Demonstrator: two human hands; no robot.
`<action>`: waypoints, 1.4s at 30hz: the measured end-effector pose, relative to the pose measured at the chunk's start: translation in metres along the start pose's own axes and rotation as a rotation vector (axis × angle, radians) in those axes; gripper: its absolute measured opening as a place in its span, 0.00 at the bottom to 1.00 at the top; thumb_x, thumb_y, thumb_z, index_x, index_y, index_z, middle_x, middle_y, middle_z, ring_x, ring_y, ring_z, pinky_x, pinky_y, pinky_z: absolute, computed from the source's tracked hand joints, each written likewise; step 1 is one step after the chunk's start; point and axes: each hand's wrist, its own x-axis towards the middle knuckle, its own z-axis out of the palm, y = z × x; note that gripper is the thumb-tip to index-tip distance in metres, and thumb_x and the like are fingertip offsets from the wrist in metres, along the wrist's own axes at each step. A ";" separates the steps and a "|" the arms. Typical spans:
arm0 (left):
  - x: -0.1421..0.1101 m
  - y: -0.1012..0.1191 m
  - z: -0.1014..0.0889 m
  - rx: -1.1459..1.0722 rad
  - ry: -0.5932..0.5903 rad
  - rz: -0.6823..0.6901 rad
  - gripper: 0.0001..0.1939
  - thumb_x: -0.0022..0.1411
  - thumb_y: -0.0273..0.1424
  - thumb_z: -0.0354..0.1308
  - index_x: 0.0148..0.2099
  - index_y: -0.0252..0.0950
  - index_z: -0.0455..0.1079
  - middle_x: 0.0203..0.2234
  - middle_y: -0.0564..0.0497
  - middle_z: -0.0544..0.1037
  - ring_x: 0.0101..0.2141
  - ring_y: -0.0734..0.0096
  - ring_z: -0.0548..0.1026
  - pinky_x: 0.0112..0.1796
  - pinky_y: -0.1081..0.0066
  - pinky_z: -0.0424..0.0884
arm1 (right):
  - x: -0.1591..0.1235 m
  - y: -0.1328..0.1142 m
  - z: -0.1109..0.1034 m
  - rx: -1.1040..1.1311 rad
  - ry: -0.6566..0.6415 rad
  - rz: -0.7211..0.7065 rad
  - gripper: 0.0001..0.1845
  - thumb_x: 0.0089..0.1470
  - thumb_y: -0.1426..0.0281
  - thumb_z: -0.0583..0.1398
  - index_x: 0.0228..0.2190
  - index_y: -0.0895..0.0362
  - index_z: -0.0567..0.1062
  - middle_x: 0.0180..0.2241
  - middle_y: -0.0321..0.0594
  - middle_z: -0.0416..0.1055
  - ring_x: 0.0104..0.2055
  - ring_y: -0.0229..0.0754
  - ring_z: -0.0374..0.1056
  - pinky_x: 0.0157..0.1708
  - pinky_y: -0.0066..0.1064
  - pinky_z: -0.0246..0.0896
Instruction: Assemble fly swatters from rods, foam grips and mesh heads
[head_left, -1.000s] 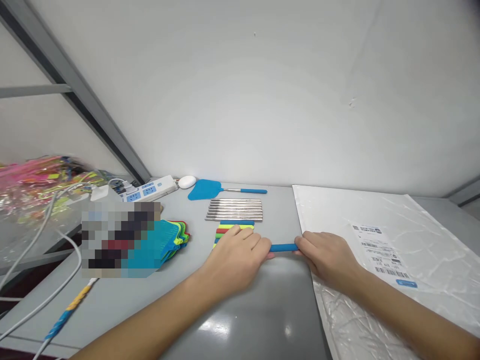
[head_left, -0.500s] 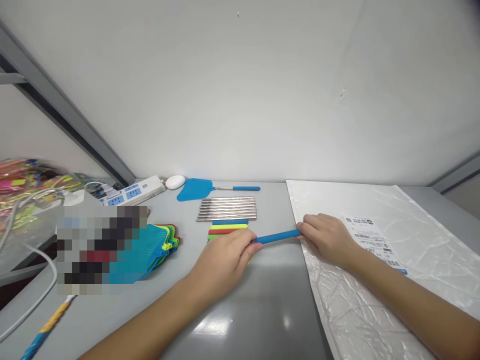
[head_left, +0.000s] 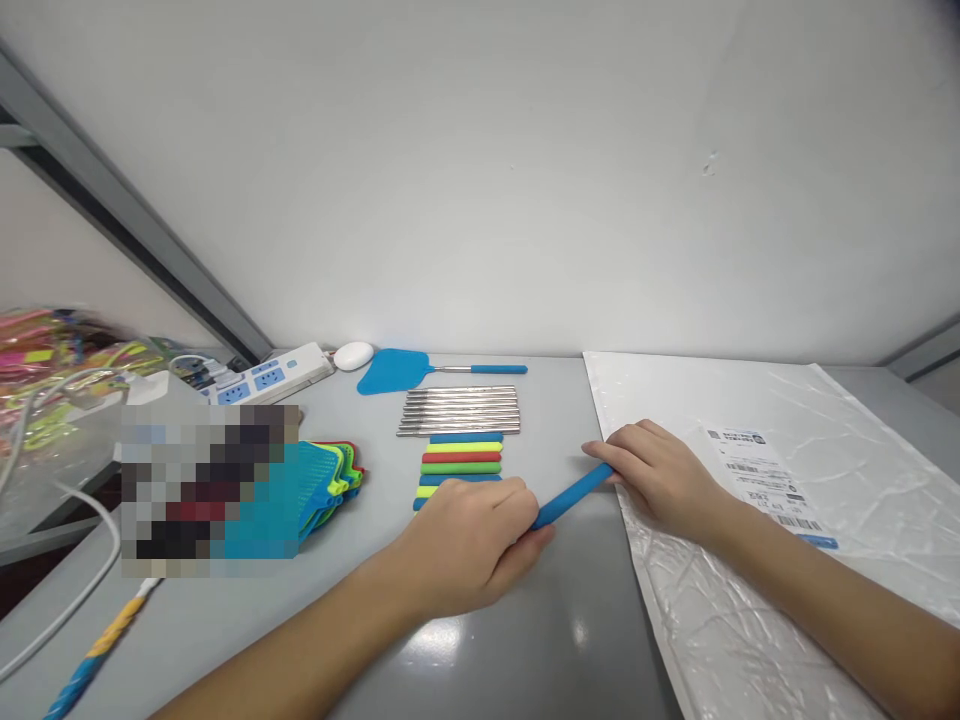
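A blue rod-shaped handle lies slanted between my two hands just above the grey table. My left hand is closed around its lower left end. The fingers of my right hand pinch its upper right end at the edge of a white plastic mailer bag. Behind my left hand lies a row of coloured handles in blue, yellow, red and green. Farther back is a row of several metal rods.
An assembled blue fly swatter lies by the wall beside a white round device and a power strip. Stacked coloured swatter heads sit at left next to a blurred patch. Cables trail off the left edge.
The blue handle has tilted, its left end now nearer to me. My left hand pulled back toward me, uncovering more of the coloured handles. My right hand stayed at the bag's edge.
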 end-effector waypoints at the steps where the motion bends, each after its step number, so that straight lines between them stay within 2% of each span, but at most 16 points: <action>1: -0.001 0.002 0.000 -0.026 0.013 0.032 0.13 0.69 0.32 0.47 0.30 0.38 0.54 0.21 0.57 0.63 0.21 0.75 0.57 0.22 0.71 0.47 | 0.000 -0.001 0.000 0.006 0.009 -0.007 0.11 0.65 0.73 0.51 0.47 0.61 0.68 0.30 0.42 0.67 0.30 0.40 0.58 0.32 0.33 0.54; 5: -0.002 0.009 0.002 -0.142 0.096 0.133 0.12 0.65 0.28 0.48 0.29 0.39 0.51 0.20 0.58 0.58 0.20 0.74 0.52 0.21 0.70 0.45 | -0.001 -0.004 0.000 -0.032 0.110 -0.067 0.12 0.67 0.69 0.48 0.38 0.58 0.69 0.24 0.37 0.62 0.26 0.40 0.53 0.28 0.33 0.48; 9: -0.002 0.010 0.005 -0.235 0.127 0.147 0.13 0.65 0.27 0.48 0.29 0.40 0.49 0.20 0.58 0.56 0.20 0.75 0.50 0.21 0.70 0.45 | -0.002 -0.004 0.000 -0.045 0.146 -0.084 0.14 0.67 0.68 0.46 0.34 0.58 0.68 0.22 0.36 0.59 0.25 0.39 0.52 0.27 0.33 0.46; 16: -0.002 0.003 0.005 -0.219 0.094 0.080 0.14 0.65 0.29 0.48 0.28 0.39 0.47 0.20 0.58 0.57 0.21 0.76 0.51 0.23 0.71 0.47 | -0.001 -0.008 0.000 -0.046 0.122 -0.076 0.16 0.68 0.67 0.46 0.33 0.58 0.69 0.22 0.35 0.59 0.23 0.38 0.51 0.24 0.30 0.45; 21: -0.003 0.012 0.007 -0.373 0.074 0.017 0.15 0.63 0.29 0.45 0.28 0.40 0.41 0.19 0.59 0.50 0.19 0.77 0.48 0.21 0.71 0.46 | -0.001 -0.015 -0.002 -0.037 0.125 -0.088 0.16 0.67 0.67 0.46 0.33 0.58 0.69 0.21 0.34 0.59 0.22 0.38 0.52 0.24 0.30 0.46; 25: -0.004 0.015 0.008 -0.393 0.044 -0.027 0.16 0.63 0.30 0.46 0.27 0.40 0.42 0.18 0.59 0.50 0.18 0.77 0.47 0.20 0.71 0.46 | -0.004 -0.013 -0.002 -0.043 0.146 -0.094 0.15 0.67 0.68 0.46 0.33 0.58 0.69 0.21 0.34 0.59 0.22 0.38 0.53 0.24 0.30 0.47; 29: -0.002 0.007 0.006 -0.223 0.084 -0.009 0.15 0.65 0.32 0.45 0.26 0.39 0.48 0.19 0.58 0.56 0.20 0.76 0.53 0.22 0.71 0.50 | -0.006 -0.010 -0.001 -0.061 0.107 -0.075 0.15 0.67 0.67 0.46 0.35 0.58 0.69 0.22 0.35 0.60 0.22 0.38 0.53 0.24 0.30 0.46; 32: 0.002 0.004 0.003 0.082 0.148 -0.004 0.12 0.66 0.33 0.46 0.29 0.38 0.58 0.22 0.54 0.65 0.23 0.71 0.62 0.25 0.69 0.56 | -0.005 -0.011 0.000 -0.078 0.019 -0.014 0.13 0.67 0.68 0.47 0.38 0.59 0.69 0.24 0.35 0.64 0.23 0.37 0.56 0.24 0.29 0.47; 34: 0.005 0.007 0.002 0.318 0.147 -0.003 0.08 0.66 0.32 0.48 0.37 0.35 0.64 0.29 0.49 0.71 0.30 0.65 0.69 0.31 0.65 0.62 | -0.003 -0.016 0.000 -0.094 -0.046 0.013 0.12 0.68 0.68 0.48 0.39 0.59 0.69 0.25 0.35 0.66 0.23 0.37 0.59 0.23 0.29 0.46; 37: 0.011 0.021 0.005 0.572 0.085 0.036 0.08 0.67 0.26 0.48 0.47 0.34 0.65 0.35 0.46 0.73 0.37 0.59 0.72 0.40 0.58 0.64 | 0.002 -0.027 -0.002 -0.100 -0.121 0.027 0.13 0.68 0.68 0.47 0.38 0.58 0.69 0.25 0.35 0.67 0.23 0.37 0.62 0.22 0.30 0.46; 39: 0.016 0.031 0.006 0.620 0.011 0.016 0.09 0.66 0.23 0.47 0.47 0.34 0.65 0.32 0.47 0.73 0.34 0.60 0.73 0.38 0.58 0.66 | 0.006 -0.035 -0.005 -0.084 -0.160 0.050 0.14 0.68 0.68 0.46 0.34 0.57 0.68 0.24 0.35 0.67 0.22 0.37 0.63 0.21 0.29 0.45; 42: 0.027 0.040 -0.001 0.615 -0.120 -0.058 0.03 0.66 0.25 0.50 0.41 0.34 0.64 0.28 0.49 0.72 0.27 0.62 0.73 0.30 0.63 0.66 | 0.015 -0.045 -0.018 -0.027 -0.239 0.125 0.14 0.68 0.68 0.46 0.30 0.55 0.64 0.23 0.33 0.67 0.20 0.37 0.63 0.20 0.29 0.44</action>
